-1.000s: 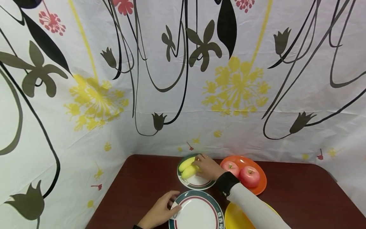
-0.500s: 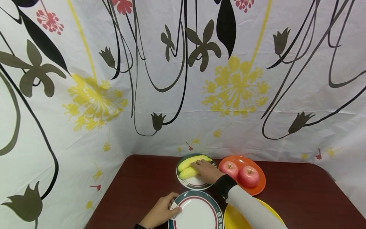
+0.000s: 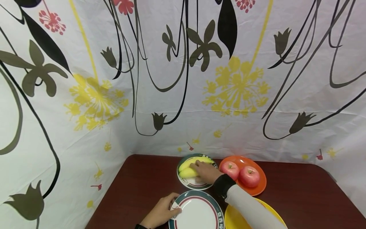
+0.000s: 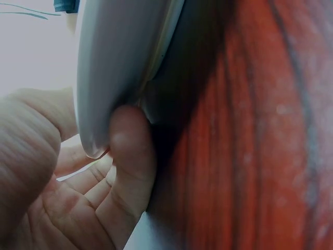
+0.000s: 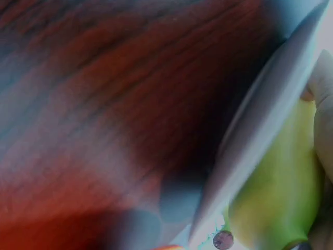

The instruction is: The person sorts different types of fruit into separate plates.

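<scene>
Between the thumb and curled fingers of a person's left hand (image 3: pixel 160 211), the rim of a round white plate (image 3: pixel 200 213) with a dark green border and a thin red ring is pinched, the left wrist view showing a fingertip against its smooth, pale underside. Beyond those fingers sits a smaller round white plate (image 3: pixel 186 181), similarly banded in green and red, where the right hand (image 3: pixel 208 171) bends its fingers over a smooth, plump yellow banana (image 3: pixel 187 173), gripping it on the dish. Just past the right fingertips lies a second, gently curved yellow banana (image 3: pixel 197 160), on the same plate. To the right of these fingers, beside the wrist, an orange plate (image 3: pixel 258 188) with a glossy surface carries two rounded, pink-red apples, one (image 3: pixel 230 169) nearer the hand than the other (image 3: pixel 249 176). Nearer the wearer than the right fingers, a bright yellow, curved-edged plate (image 3: pixel 235 218) lies partly hidden below a pale grey sleeve (image 3: pixel 251 203) with a black cuff (image 3: pixel 224 184). Underneath spreads a dark red-brown desk (image 3: pixel 308 197) streaked with wood grain; behind the fingers hangs creased white sheeting (image 3: pixel 171 101) printed with flowers.
</scene>
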`<state>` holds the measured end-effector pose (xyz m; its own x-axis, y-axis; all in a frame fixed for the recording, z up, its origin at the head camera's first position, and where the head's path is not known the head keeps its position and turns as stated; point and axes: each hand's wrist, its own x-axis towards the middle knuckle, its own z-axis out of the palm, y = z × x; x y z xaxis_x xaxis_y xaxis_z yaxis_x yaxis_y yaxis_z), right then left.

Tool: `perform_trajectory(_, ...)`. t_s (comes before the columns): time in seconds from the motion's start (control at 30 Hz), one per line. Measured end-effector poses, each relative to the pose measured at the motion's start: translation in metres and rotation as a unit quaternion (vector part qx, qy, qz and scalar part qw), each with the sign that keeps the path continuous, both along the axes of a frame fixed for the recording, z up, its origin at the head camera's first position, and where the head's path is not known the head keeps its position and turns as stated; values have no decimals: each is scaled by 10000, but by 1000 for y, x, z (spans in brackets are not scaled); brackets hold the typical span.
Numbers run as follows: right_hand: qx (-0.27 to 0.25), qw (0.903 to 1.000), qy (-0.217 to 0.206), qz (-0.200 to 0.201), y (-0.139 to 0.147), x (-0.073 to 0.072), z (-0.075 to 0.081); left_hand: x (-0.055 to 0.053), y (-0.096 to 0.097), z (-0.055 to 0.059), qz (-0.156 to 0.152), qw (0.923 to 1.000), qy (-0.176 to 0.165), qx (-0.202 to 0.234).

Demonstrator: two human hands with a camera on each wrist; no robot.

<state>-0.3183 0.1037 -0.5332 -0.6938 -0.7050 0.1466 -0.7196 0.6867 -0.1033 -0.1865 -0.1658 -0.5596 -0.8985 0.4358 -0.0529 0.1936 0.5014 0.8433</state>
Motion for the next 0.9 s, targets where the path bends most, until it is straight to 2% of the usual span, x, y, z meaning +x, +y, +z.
perform_trajectory(0.13, -169, 9998, 3, 92, -2, 5, 13, 0, 0, 0, -23, 10000, 54, 12)
perform_trajectory(0.27, -395, 9987, 199, 255, -5, 19, 34, 0, 1, -1, -7, 10000, -34, 46)
perform_trajectory(0.4, -417, 9964, 484, 559, -9, 43, 59, -2, 2, -1, -1, 9998, -144, 139)
perform_trajectory(0.5, -435, 9943, 356, 907, -11, 67, 70, -2, 1, -1, -60, 9998, -101, 173)
perform_trajectory(0.6, -461, 9882, 359, 1418, -12, 92, 69, -3, 1, -1, -76, 9998, -106, 166)
perform_trajectory(0.7, -408, 9794, 349, 1947, -11, 113, 59, -4, 0, -1, -107, 9998, -95, 167)
perform_trajectory(0.77, -252, 9749, 225, 2202, -9, 122, 49, -4, 0, -2, -124, 9998, -69, 167)
perform_trajectory(0.9, 293, 9721, -520, 2270, -7, 128, 33, -2, 0, -3, -78, 9999, 56, 98)
